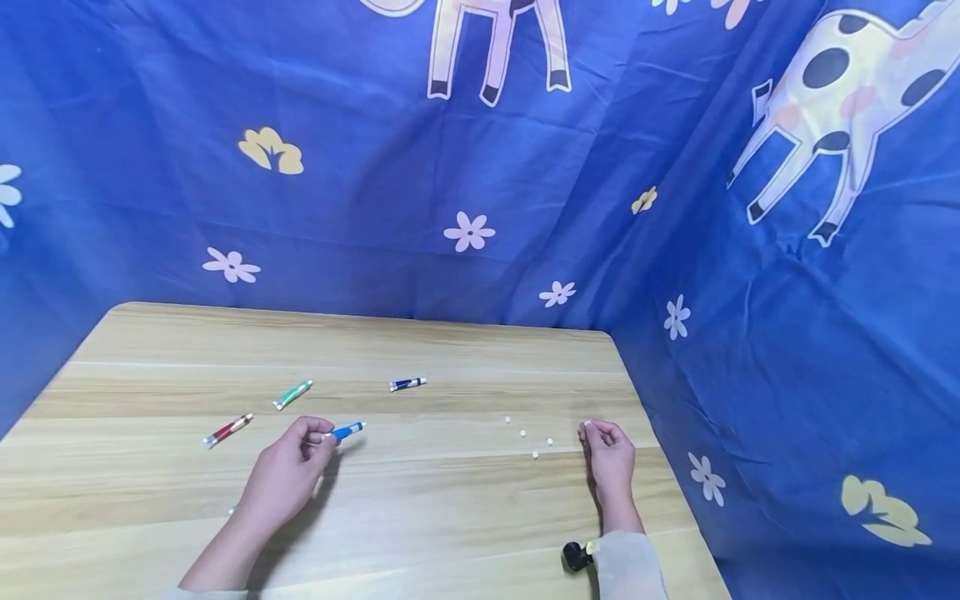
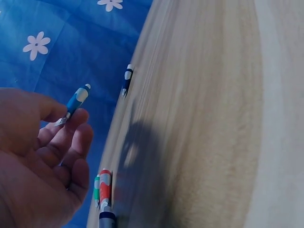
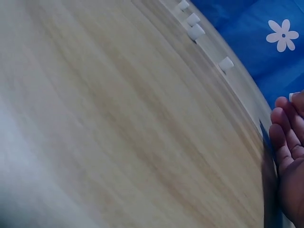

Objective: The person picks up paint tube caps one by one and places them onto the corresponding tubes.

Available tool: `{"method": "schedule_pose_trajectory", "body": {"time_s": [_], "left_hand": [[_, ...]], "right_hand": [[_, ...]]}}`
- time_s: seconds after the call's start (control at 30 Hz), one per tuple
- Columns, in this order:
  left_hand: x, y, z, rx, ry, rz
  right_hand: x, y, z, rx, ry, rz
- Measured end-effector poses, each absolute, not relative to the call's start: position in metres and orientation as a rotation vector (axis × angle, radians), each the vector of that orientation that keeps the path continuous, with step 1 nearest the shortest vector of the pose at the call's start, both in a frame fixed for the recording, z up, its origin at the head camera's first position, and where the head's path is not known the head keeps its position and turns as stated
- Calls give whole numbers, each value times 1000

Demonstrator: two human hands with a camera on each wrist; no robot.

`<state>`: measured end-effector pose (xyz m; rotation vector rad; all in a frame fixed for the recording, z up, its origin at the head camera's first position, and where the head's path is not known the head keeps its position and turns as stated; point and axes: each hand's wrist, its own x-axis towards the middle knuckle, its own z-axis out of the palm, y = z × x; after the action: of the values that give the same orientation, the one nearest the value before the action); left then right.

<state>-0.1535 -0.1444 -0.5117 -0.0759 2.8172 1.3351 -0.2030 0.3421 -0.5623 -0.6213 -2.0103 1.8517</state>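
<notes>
My left hand [image 1: 288,467] pinches a small blue paint tube [image 1: 347,432] by its flat end, between thumb and fingertips, above the table. The tube's narrow white tip points away from the hand, to the right. In the left wrist view the same blue tube [image 2: 77,100] slants upward. On the right, my right hand [image 1: 611,458] pinches a small white cap [image 1: 587,423] between thumb and finger. Only an edge of that cap [image 3: 291,96] shows in the right wrist view. Several loose white caps [image 1: 522,433] lie on the table to the left of the right hand.
Around the left hand lie a green tube [image 1: 292,395], a red tube [image 1: 228,431] and a dark blue tube [image 1: 407,384]. Another tube [image 2: 108,218] is partly visible in the left wrist view. A black object [image 1: 576,557] sits by the right sleeve. Blue patterned cloth [image 1: 360,183] hangs behind the wooden table [image 1: 420,533].
</notes>
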Motion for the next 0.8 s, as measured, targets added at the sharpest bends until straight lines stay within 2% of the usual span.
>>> {"method": "schedule_pose_trajectory", "body": {"time_s": [0.8], "left_hand": [[-147,-138,-510,-132,2756,1384]], "right_hand": [[-202,324,-549,-567,-1838,2091]]}}
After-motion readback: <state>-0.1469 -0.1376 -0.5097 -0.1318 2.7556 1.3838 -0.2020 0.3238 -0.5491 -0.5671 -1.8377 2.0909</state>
